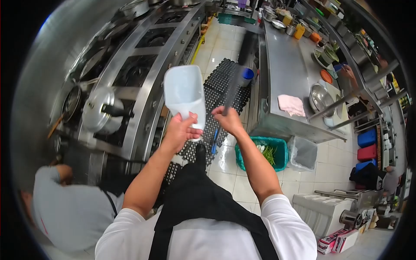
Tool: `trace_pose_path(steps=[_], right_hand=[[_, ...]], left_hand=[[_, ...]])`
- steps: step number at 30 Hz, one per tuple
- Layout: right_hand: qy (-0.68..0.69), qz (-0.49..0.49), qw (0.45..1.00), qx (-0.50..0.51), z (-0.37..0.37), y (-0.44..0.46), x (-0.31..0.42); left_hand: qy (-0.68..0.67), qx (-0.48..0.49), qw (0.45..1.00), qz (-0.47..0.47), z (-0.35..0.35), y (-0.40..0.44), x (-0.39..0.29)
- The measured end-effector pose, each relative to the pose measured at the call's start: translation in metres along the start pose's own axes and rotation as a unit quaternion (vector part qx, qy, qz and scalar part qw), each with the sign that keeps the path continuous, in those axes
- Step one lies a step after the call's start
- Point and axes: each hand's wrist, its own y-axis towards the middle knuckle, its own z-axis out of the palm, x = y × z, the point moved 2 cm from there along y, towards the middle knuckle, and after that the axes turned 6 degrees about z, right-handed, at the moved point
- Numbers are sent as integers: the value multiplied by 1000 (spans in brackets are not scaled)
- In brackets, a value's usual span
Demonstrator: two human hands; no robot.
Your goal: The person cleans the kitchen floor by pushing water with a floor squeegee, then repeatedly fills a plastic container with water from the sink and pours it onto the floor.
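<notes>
Commercial kitchen, narrow aisle between stove and table. Person in white shirt and black apron point(203, 195), facing the far end.

Left hand point(181, 131): fingers closed around the near, narrower part of a white plastic scoop point(183, 85). Scoop held up in front of the body, broad hollow end pointing far, above the left side of the black perforated mat point(221, 82).

Right hand point(228, 120): fingers curled closed on a long stick-like tool point(232, 89), just right of the scoop and apart from it. Tool slants far and right; far end black, shaft grey, blue showing at the near end. Blurred; exact kind cannot be told.

Left: steel stove point(149, 69) with a pressure cooker point(99, 113) on a near burner. Near left, a second person in a grey shirt point(71, 208).

Right: steel table point(284, 56); pink cloth point(291, 105) near its near edge, metal bowl point(321, 96) to the right of the cloth. Floor by the table's near end: teal bin point(284, 154) with green vegetable matter point(269, 153) inside, translucent-lined bin point(303, 152) just beside it on the right.
</notes>
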Motion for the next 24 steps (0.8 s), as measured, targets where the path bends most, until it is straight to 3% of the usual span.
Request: trace_pose_path(steps=[2, 3, 5, 7, 11, 14, 15, 21, 23, 24], right_hand=[[-57, -49, 997, -20, 29, 15, 31], [-79, 49, 996, 12, 4, 50, 4], [-104, 3, 994, 17, 20, 108, 21], [-103, 7, 995, 10, 32, 140, 18], [-129, -46, 991, 0, 14, 223, 15], [-113, -41, 993, -1, 7, 276, 14], [-114, -59, 992, -9, 6, 297, 10], [-109, -74, 991, 36, -13, 426, -6], [-98, -70, 992, 41, -25, 468, -8], [-104, -77, 990, 59, -28, 489, -11]], left_hand=[[15, 1, 998, 54, -13, 4, -34], [-19, 0, 1000, 23, 1, 68, -24], [34, -34, 998, 50, -8, 119, -76], [61, 15, 997, 42, -4, 156, -116], [101, -32, 984, 144, -11, 224, -168], [26, -4, 969, 246, 15, 257, -203], [-7, 34, 968, 250, 18, 271, -210], [-22, -10, 966, 258, 38, 366, -248], [-85, 22, 963, 255, 47, 398, -255], [-58, -31, 963, 262, 55, 413, -257]])
